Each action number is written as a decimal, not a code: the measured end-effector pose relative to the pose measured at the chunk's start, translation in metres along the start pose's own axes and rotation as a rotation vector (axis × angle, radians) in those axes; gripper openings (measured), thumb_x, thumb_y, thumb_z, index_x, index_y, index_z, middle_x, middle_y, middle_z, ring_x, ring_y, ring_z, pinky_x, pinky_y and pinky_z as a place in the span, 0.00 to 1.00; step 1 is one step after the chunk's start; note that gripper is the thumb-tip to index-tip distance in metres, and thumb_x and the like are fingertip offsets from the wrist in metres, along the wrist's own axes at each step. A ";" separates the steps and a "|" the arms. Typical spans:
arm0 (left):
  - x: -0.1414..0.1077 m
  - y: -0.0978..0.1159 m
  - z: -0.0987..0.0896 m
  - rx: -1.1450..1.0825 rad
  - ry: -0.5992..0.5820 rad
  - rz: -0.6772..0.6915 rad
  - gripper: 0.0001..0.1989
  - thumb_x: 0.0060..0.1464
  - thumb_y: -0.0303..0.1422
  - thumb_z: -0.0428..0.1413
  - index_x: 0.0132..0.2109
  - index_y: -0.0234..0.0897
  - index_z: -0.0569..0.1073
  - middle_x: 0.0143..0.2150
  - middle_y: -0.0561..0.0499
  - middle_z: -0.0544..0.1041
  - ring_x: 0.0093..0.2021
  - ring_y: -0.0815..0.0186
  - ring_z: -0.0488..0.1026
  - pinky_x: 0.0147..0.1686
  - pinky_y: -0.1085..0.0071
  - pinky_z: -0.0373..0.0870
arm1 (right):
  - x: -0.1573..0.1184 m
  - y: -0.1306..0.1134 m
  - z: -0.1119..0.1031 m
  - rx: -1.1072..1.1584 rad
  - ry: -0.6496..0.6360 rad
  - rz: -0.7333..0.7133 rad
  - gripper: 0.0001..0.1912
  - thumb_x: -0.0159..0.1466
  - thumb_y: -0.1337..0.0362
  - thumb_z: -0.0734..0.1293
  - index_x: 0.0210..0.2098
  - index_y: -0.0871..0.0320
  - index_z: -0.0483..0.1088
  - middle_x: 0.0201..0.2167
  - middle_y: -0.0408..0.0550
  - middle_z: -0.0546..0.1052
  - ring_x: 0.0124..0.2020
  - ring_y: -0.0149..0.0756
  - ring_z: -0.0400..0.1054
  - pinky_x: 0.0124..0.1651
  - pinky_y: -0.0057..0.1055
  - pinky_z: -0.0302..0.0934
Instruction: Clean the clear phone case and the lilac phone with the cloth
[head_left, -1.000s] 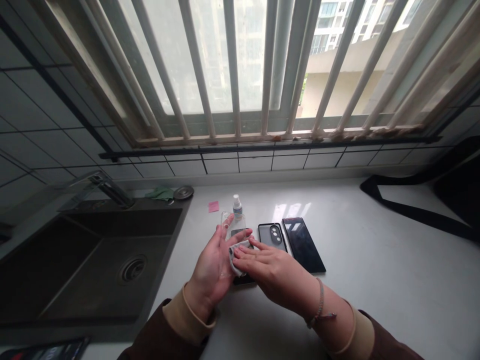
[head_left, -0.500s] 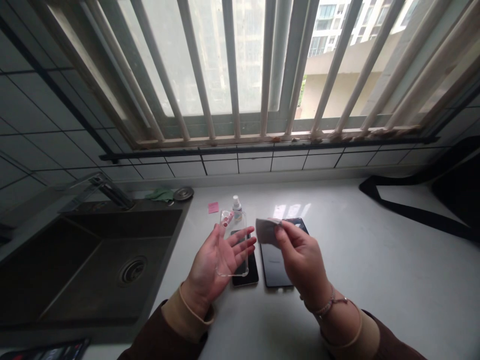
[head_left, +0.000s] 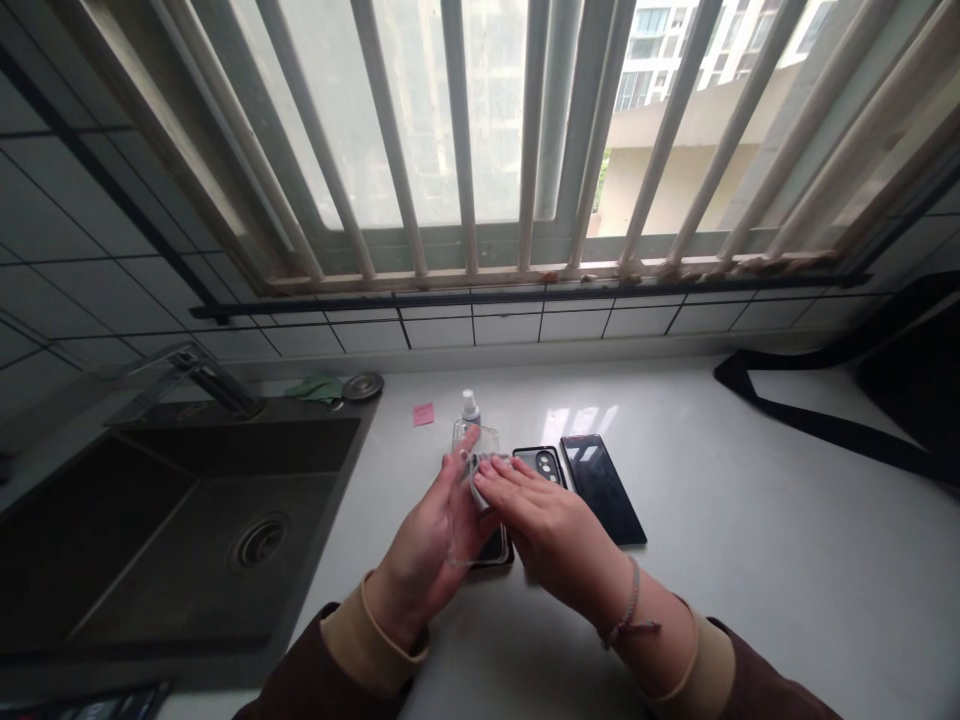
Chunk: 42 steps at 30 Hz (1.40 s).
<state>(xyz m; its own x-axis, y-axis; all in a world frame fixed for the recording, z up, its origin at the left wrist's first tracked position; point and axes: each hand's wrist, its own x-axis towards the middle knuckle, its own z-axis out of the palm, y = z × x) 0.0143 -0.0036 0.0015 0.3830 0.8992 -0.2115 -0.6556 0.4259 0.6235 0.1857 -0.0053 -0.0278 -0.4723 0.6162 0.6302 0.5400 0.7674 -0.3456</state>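
My left grip point(head_left: 416, 530) cradles the clear phone case point(head_left: 474, 437) in its spread palm, long axis running away from me. My right grip point(head_left: 544, 515) lies flat over it, pressing a cloth point(head_left: 480, 487) against the case, though I can't quite see whether it pinches.

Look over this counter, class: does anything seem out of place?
A small pink sticky note lies by itself on the white counter, between the sink and the spray bottle, looking stray.
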 end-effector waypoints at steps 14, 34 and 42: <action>0.005 0.018 -0.009 -0.103 0.160 -0.045 0.31 0.74 0.46 0.47 0.73 0.30 0.62 0.60 0.30 0.78 0.50 0.52 0.82 0.51 0.58 0.80 | 0.001 -0.018 -0.018 0.716 -0.029 0.342 0.17 0.76 0.66 0.63 0.59 0.53 0.78 0.50 0.49 0.86 0.50 0.39 0.83 0.59 0.37 0.76; 0.000 0.004 -0.005 -0.095 0.114 -0.070 0.27 0.74 0.39 0.52 0.75 0.50 0.61 0.61 0.41 0.79 0.56 0.55 0.81 0.59 0.56 0.78 | -0.003 -0.007 0.008 0.112 -0.064 -0.034 0.29 0.69 0.79 0.61 0.68 0.58 0.69 0.66 0.54 0.75 0.70 0.42 0.68 0.75 0.44 0.60; 0.004 0.020 -0.011 -0.156 0.221 -0.163 0.29 0.73 0.43 0.49 0.72 0.30 0.63 0.55 0.32 0.81 0.45 0.55 0.84 0.49 0.59 0.82 | 0.001 -0.029 -0.013 0.462 -0.216 -0.120 0.24 0.73 0.74 0.62 0.66 0.57 0.71 0.62 0.53 0.79 0.67 0.38 0.71 0.71 0.35 0.65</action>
<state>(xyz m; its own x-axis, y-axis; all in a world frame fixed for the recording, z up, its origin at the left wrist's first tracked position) -0.0041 0.0097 0.0049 0.3514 0.8105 -0.4686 -0.6956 0.5610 0.4488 0.1787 -0.0298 -0.0077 -0.6716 0.5040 0.5431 0.1327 0.8029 -0.5811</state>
